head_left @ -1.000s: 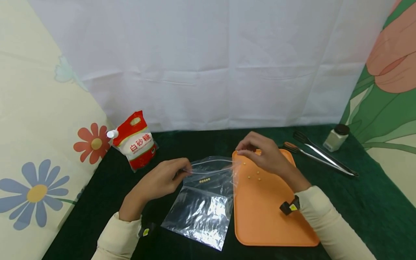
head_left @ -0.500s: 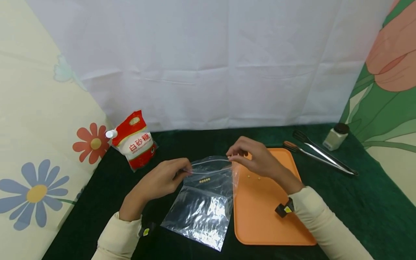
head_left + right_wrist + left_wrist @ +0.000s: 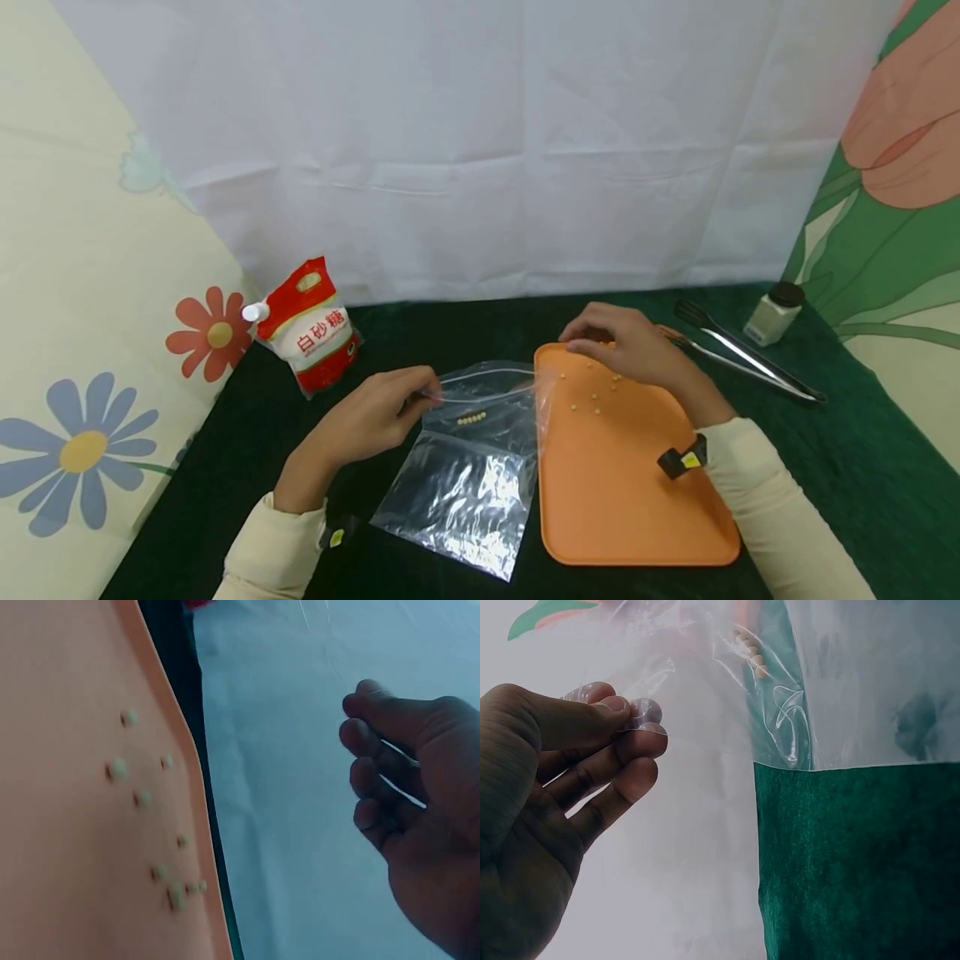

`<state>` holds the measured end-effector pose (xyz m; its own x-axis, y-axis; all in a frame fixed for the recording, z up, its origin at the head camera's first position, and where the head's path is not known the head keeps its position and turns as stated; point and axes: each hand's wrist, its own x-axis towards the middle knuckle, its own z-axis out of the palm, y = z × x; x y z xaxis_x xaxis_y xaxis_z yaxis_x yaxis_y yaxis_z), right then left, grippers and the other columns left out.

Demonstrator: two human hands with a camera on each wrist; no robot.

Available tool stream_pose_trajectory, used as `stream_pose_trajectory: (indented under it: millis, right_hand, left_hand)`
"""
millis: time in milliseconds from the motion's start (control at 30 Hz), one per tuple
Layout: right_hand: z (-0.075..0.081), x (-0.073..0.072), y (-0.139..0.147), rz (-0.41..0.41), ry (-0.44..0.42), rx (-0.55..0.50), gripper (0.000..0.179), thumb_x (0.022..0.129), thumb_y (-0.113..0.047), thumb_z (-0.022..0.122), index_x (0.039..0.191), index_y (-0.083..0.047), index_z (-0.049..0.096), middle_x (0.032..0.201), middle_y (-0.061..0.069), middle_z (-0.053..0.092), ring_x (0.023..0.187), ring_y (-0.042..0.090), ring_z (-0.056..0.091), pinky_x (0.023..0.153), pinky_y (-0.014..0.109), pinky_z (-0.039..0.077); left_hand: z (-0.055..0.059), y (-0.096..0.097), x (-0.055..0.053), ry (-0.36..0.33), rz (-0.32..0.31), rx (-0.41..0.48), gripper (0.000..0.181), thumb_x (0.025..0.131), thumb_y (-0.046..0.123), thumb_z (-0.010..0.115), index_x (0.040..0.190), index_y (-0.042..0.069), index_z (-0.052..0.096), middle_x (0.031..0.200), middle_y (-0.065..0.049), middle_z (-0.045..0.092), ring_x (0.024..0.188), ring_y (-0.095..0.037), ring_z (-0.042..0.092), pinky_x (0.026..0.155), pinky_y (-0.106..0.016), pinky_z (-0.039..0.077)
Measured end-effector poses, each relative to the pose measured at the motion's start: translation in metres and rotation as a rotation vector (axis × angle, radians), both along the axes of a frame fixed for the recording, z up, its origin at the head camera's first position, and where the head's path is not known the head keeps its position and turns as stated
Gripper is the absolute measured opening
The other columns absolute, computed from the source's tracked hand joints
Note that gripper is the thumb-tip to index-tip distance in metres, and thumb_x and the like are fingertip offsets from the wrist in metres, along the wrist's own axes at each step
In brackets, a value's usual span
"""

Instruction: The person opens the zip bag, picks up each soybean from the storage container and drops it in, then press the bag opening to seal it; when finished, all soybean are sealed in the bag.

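A clear zip bag (image 3: 465, 492) lies flat with its mouth toward the far side. My left hand (image 3: 382, 412) pinches one edge of that mouth between thumb and fingers; in the left wrist view the film shows under the thumb (image 3: 577, 724). Inside the bag sits a short row of small pale yellow balls (image 3: 471, 418). My right hand (image 3: 622, 346) hovers over the far end of an orange tray (image 3: 622, 500), fingers loosely curled and nothing visible in them. Several loose balls (image 3: 116, 769) are scattered on the tray near its far edge.
Behind the left hand stands a red and white sugar pouch (image 3: 311, 329) with a white cap. Metal tongs (image 3: 750, 358) lie right of the tray, beside a small jar (image 3: 776, 315) with a dark lid. A white cloth (image 3: 450, 167) hangs behind the dark green tabletop (image 3: 847, 467).
My right hand went left to the bag's mouth, then back right over the tray. The row of balls in the bag is slightly longer. My left hand has kept its hold.
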<state>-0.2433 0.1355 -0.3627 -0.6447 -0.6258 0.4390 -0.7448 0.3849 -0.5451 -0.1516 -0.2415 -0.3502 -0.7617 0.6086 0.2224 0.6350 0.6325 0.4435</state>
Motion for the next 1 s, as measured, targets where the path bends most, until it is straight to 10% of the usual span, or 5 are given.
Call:
stream_pose_trajectory:
  millis: [367, 1000]
  right_hand:
    - [-0.033, -0.022, 0.045, -0.248, -0.279, 0.159, 0.016, 0.096, -0.021, 0.069, 0.111, -0.017, 0.074, 0.107, -0.002, 0.068, 0.094, 0.018, 0.061, 0.081, 0.041, 0.05]
    - [-0.058, -0.031, 0.045, -0.31, -0.344, 0.192, 0.01, 0.094, -0.02, 0.073, 0.104, -0.021, 0.076, 0.096, -0.002, 0.067, 0.078, 0.017, 0.056, 0.068, 0.035, 0.046]
  left_hand:
    - [-0.002, 0.0, 0.002, 0.002, 0.009, -0.007, 0.024, 0.091, -0.002, 0.069, 0.104, 0.017, 0.062, 0.098, 0.005, 0.067, 0.08, -0.005, 0.06, 0.077, -0.027, 0.057]
    - [-0.001, 0.001, 0.001, 0.017, 0.004, -0.006, 0.024, 0.09, -0.001, 0.071, 0.102, 0.018, 0.062, 0.096, 0.006, 0.066, 0.078, -0.004, 0.058, 0.077, -0.026, 0.056]
